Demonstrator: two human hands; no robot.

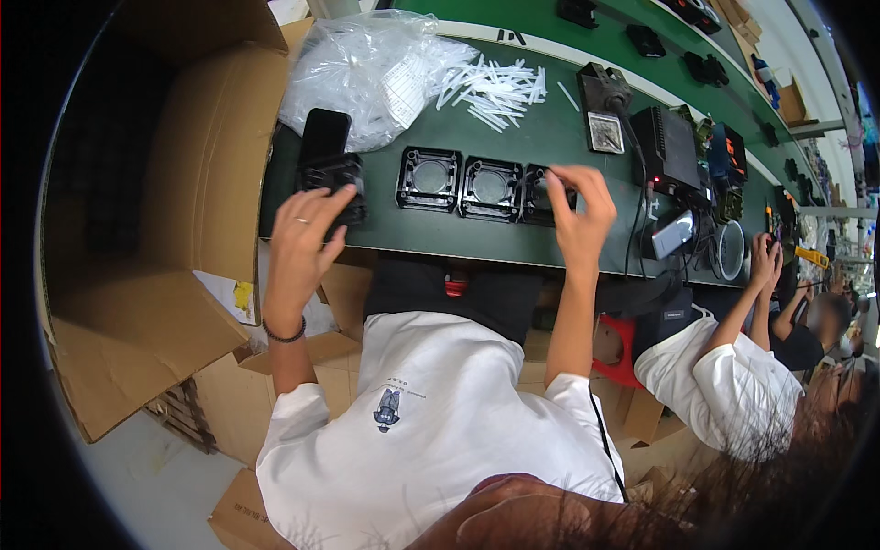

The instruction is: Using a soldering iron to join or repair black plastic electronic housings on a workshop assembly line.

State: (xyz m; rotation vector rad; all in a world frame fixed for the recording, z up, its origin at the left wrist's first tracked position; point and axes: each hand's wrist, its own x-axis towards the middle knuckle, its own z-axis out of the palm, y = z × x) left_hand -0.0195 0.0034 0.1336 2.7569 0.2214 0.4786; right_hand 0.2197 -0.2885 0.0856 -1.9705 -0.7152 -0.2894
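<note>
While hands grip black frames (489, 187), a clear bag (367, 69) lies behind

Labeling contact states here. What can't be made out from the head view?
- Left hand: its palm and fingers cover part of the black fan frame, so the grip is hidden.
- Right hand: fingertips hide what they touch on the rightmost fan frame; any small part is too small to tell.
- White plastic sticks: too small to count.
- Cardboard box: inside lost in shadow.
- Co-worker's hands: distorted near the rim.
</note>
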